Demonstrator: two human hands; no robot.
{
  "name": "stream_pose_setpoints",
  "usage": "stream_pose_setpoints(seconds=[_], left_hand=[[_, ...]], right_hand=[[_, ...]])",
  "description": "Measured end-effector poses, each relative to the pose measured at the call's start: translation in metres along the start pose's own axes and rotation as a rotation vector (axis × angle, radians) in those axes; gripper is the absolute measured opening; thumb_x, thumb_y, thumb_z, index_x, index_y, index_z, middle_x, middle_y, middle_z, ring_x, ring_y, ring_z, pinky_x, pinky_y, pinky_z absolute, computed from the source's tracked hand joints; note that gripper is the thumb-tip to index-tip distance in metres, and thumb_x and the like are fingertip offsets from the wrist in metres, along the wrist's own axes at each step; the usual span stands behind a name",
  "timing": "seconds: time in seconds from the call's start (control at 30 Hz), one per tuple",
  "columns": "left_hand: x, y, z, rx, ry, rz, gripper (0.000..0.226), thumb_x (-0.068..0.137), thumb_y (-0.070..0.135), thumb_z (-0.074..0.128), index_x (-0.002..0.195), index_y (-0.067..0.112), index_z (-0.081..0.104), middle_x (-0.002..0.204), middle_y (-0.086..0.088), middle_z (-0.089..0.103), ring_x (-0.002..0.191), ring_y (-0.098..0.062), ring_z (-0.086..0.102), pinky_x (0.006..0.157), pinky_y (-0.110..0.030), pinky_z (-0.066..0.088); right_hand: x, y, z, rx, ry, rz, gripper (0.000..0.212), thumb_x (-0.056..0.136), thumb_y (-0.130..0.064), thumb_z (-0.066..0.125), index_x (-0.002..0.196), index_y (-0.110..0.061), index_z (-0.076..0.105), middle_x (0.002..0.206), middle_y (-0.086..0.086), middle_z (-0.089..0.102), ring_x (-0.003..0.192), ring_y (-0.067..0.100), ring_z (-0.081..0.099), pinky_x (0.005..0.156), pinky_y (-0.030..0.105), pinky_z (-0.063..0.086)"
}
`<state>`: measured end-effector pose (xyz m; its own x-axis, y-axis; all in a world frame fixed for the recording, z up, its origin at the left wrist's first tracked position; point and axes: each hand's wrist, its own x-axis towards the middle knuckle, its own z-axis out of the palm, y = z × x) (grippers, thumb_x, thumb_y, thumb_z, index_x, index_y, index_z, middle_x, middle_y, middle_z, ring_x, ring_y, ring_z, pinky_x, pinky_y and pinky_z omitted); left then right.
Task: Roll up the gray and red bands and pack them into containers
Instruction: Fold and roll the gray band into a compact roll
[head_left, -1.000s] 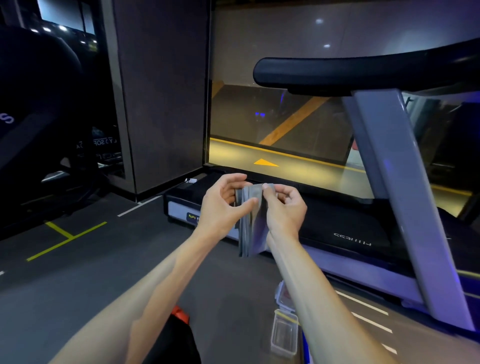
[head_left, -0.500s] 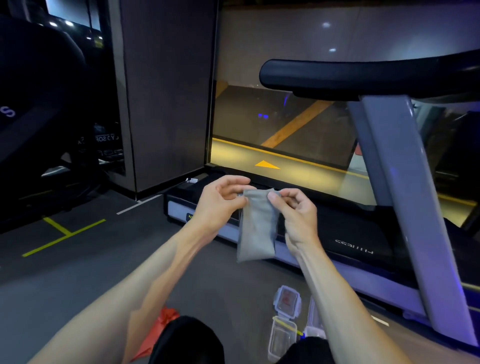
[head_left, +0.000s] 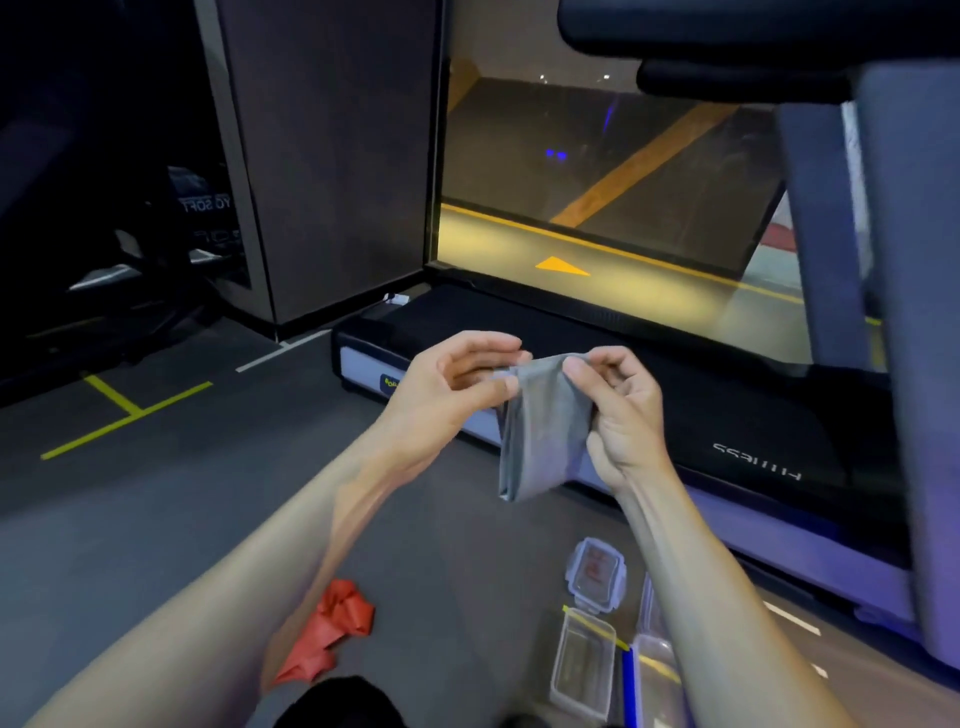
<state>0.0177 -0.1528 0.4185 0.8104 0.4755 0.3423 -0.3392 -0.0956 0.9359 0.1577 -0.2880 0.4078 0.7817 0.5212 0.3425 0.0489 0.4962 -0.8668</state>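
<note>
A folded gray band (head_left: 540, 431) hangs in the air in front of me. My left hand (head_left: 452, 387) pinches its upper left corner between thumb and fingers. My right hand (head_left: 621, 405) pinches the upper right corner. The red band (head_left: 332, 631) lies crumpled on the floor under my left forearm. On the floor under my right forearm stands an open clear container (head_left: 582, 667), with its lid (head_left: 596, 571) lying just beyond it. A second clear container (head_left: 657, 670) is partly hidden by my right arm.
A treadmill (head_left: 727, 415) runs across the floor just beyond my hands, its upright post (head_left: 914, 364) at the right. Yellow tape lines (head_left: 124, 415) mark the gray floor at the left. A dark pillar (head_left: 332, 156) and a window stand behind.
The view has tilted down, bringing the red band and containers into sight. My hands have drawn apart at the top of the gray band, spreading its upper edge wider.
</note>
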Motion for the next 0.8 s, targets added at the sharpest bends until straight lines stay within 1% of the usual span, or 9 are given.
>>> stream_pose_setpoints(seconds=[0.07, 0.2, 0.3, 0.37, 0.43, 0.53, 0.6, 0.7, 0.8], left_hand=[[0.005, -0.015, -0.015, -0.035, 0.005, 0.004, 0.029, 0.096, -0.002, 0.063, 0.122, 0.008, 0.066, 0.123, -0.007, 0.073, 0.116, -0.023, 0.069, 0.093, -0.033, 0.058], [0.02, -0.074, -0.048, 0.01, 0.154, -0.127, 0.033, 0.094, -0.01, 0.054, 0.107, 0.016, 0.07, 0.109, -0.002, 0.076, 0.096, -0.019, 0.072, 0.076, -0.03, 0.056], [0.027, -0.132, -0.056, 0.089, 0.059, -0.31, 0.037, 0.09, -0.01, 0.061, 0.109, 0.021, 0.067, 0.119, -0.001, 0.068, 0.105, -0.018, 0.068, 0.081, -0.033, 0.057], [0.03, -0.164, -0.059, 0.019, -0.033, -0.41, 0.042, 0.082, -0.001, 0.065, 0.117, 0.023, 0.066, 0.129, -0.006, 0.063, 0.112, -0.022, 0.069, 0.09, -0.038, 0.059], [0.034, -0.188, -0.06, -0.096, -0.123, -0.463, 0.05, 0.079, 0.003, 0.063, 0.126, 0.02, 0.064, 0.133, -0.007, 0.065, 0.114, -0.026, 0.069, 0.095, -0.043, 0.058], [0.045, -0.219, -0.062, -0.287, -0.101, -0.516, 0.047, 0.082, 0.002, 0.058, 0.127, 0.015, 0.062, 0.118, -0.01, 0.068, 0.103, -0.029, 0.066, 0.083, -0.038, 0.059], [0.056, -0.235, -0.065, -0.358, -0.018, -0.556, 0.042, 0.083, 0.006, 0.056, 0.123, 0.014, 0.062, 0.105, -0.009, 0.069, 0.094, -0.028, 0.062, 0.074, -0.033, 0.059], [0.071, -0.259, -0.07, -0.317, 0.056, -0.596, 0.024, 0.098, 0.006, 0.05, 0.116, 0.016, 0.063, 0.094, -0.001, 0.072, 0.086, -0.021, 0.061, 0.064, -0.028, 0.058], [0.082, -0.286, -0.072, -0.196, 0.023, -0.601, 0.021, 0.101, -0.002, 0.052, 0.111, 0.013, 0.063, 0.071, 0.008, 0.068, 0.062, -0.006, 0.06, 0.054, -0.021, 0.053]], right_hand=[[0.013, 0.014, -0.008, 0.09, 0.01, 0.078, 0.021, 0.076, -0.009, 0.074, 0.086, -0.014, 0.056, 0.08, 0.001, 0.066, 0.072, 0.011, 0.064, 0.068, 0.024, 0.055], [0.038, 0.045, -0.023, 0.206, -0.052, 0.242, 0.017, 0.081, -0.014, 0.066, 0.086, -0.018, 0.05, 0.075, -0.004, 0.067, 0.067, 0.009, 0.064, 0.062, 0.026, 0.057], [0.053, 0.071, -0.029, 0.232, -0.072, 0.326, 0.029, 0.074, -0.025, 0.08, 0.086, -0.021, 0.054, 0.077, -0.002, 0.064, 0.07, 0.014, 0.063, 0.064, 0.027, 0.058], [0.062, 0.09, -0.032, 0.219, -0.109, 0.38, 0.05, 0.055, -0.038, 0.097, 0.084, -0.023, 0.06, 0.08, 0.002, 0.063, 0.072, 0.016, 0.064, 0.068, 0.03, 0.059], [0.071, 0.112, -0.037, 0.241, -0.125, 0.403, 0.058, 0.045, -0.041, 0.102, 0.084, -0.023, 0.063, 0.082, 0.003, 0.064, 0.075, 0.018, 0.066, 0.071, 0.033, 0.06], [0.081, 0.143, -0.042, 0.294, -0.138, 0.465, 0.057, 0.051, -0.04, 0.101, 0.089, -0.024, 0.061, 0.089, 0.005, 0.065, 0.085, 0.02, 0.067, 0.082, 0.04, 0.06], [0.087, 0.162, -0.045, 0.308, -0.145, 0.482, 0.056, 0.053, -0.04, 0.1, 0.088, -0.022, 0.059, 0.086, 0.003, 0.066, 0.081, 0.018, 0.068, 0.077, 0.037, 0.061], [0.095, 0.189, -0.046, 0.279, -0.172, 0.485, 0.054, 0.053, -0.041, 0.101, 0.082, -0.022, 0.059, 0.079, 0.0, 0.064, 0.074, 0.014, 0.065, 0.071, 0.032, 0.06], [0.103, 0.218, -0.054, 0.291, -0.187, 0.506, 0.056, 0.054, -0.038, 0.101, 0.084, -0.021, 0.057, 0.079, 0.0, 0.063, 0.075, 0.014, 0.064, 0.074, 0.031, 0.059]])
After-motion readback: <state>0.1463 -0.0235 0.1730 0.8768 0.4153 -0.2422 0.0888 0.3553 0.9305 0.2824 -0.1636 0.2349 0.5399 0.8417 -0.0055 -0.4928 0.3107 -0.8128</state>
